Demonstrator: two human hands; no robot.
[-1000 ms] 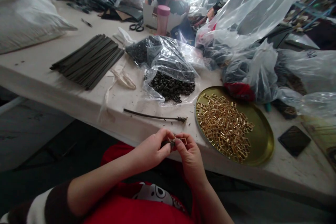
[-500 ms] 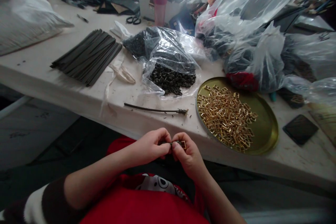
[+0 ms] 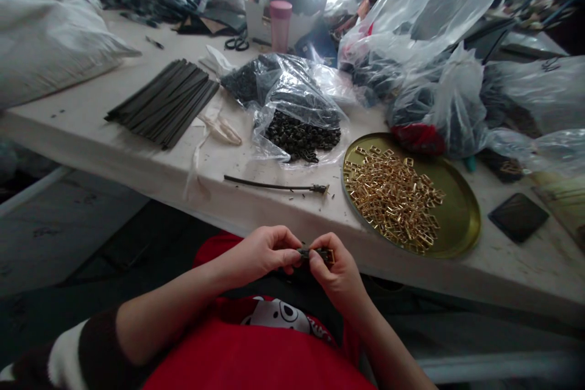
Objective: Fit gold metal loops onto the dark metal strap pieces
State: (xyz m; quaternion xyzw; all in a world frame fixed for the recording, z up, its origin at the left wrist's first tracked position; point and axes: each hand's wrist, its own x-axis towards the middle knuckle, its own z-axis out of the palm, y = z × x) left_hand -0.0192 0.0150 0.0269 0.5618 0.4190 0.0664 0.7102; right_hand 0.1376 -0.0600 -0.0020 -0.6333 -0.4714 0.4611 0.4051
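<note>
Just off the table's front edge, my left hand [image 3: 274,248] and my right hand [image 3: 336,265] pinch a dark strap [image 3: 305,251] between them. A gold buckle [image 3: 331,256] shows at its right end, by my right fingers. Much of the strap is hidden behind the fingers. On the table ahead lies a similar dark strap [image 3: 269,184] with a gold buckle at its right end. A round gold tray [image 3: 461,219] to the right bears a heap of gold buckles [image 3: 393,195]. Small dark loops [image 3: 301,134] spill from a clear plastic bag [image 3: 301,94].
A stack of dark strips [image 3: 164,103] lies at the left, near a white sack [image 3: 50,42]. Scissors [image 3: 236,43] and a pink bottle [image 3: 280,27] stand farther back. Plastic bags [image 3: 459,100] crowd the right side, with a dark square [image 3: 518,217] below them.
My right hand has shifted slightly right, and more of the dark strap and the buckle shows between my fingers. The view has moved a little.
</note>
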